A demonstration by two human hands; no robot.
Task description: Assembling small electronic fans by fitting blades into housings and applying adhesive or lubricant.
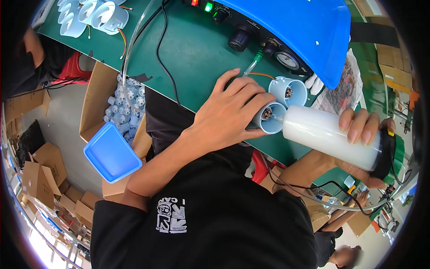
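My left hand [228, 112] is closed around a light blue plastic cup [260, 120], its open end facing right with a small dark, copper-coloured part inside. My right hand [365, 127] grips a thick white dispensing syringe [320, 131] with a black cap end. The syringe's narrow clear tip points left into the mouth of the held cup; whether it touches the inside I cannot tell. Just beyond, a second light blue cup [303, 92] lies on the green table [192, 67], with a similar part inside and thin coloured wires behind it.
A black dispenser controller [257, 36] with knobs and a gauge stands ahead, a blue tray [291, 27] on top. Several light blue cups [109, 18] sit far left. Left of me are a carton [96, 94] of small parts and a blue tray [112, 152]. Tubing [331, 206] trails right, near another person.
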